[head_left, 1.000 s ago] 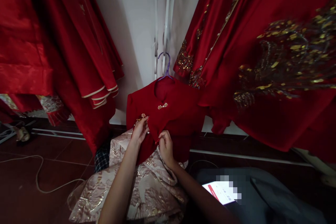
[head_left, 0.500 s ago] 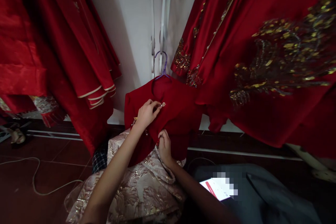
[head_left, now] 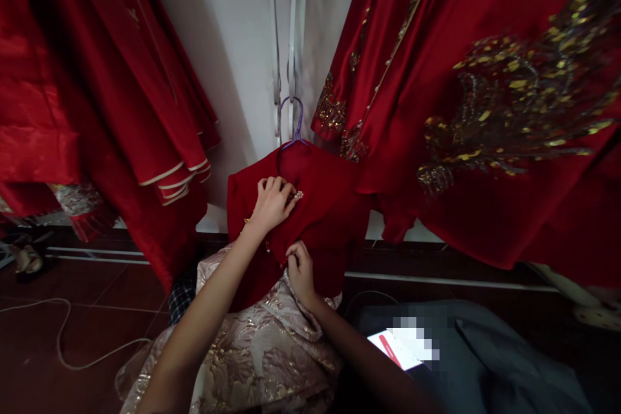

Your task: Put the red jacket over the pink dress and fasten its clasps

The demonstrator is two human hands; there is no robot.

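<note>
A red jacket [head_left: 330,207] hangs by its shoulders from a purple hanger [head_left: 298,126] in front of me. My left hand [head_left: 272,204] lies on its upper front, fingers bent, with thumb and forefinger closed at a small pearly ornament [head_left: 299,195]. Lower down, my right hand [head_left: 301,273] is closed in a pinch at the jacket's front edge. What sits inside that pinch is mostly hidden by the fingers. Gold trim [head_left: 246,221] shows beside my left wrist. Under the jacket lies pale pink and gold brocade fabric [head_left: 262,349].
Red garments [head_left: 174,97] hang at the left, and a red garment with gold sequins [head_left: 514,90] hangs at the right. A lit phone screen [head_left: 395,349] rests on dark cloth. On the tiled floor runs a white cable [head_left: 63,336].
The view has shifted slightly, so most things sit a little further left. My left hand's fingers have bent more beside the ornament. My right hand keeps its pinch low on the jacket.
</note>
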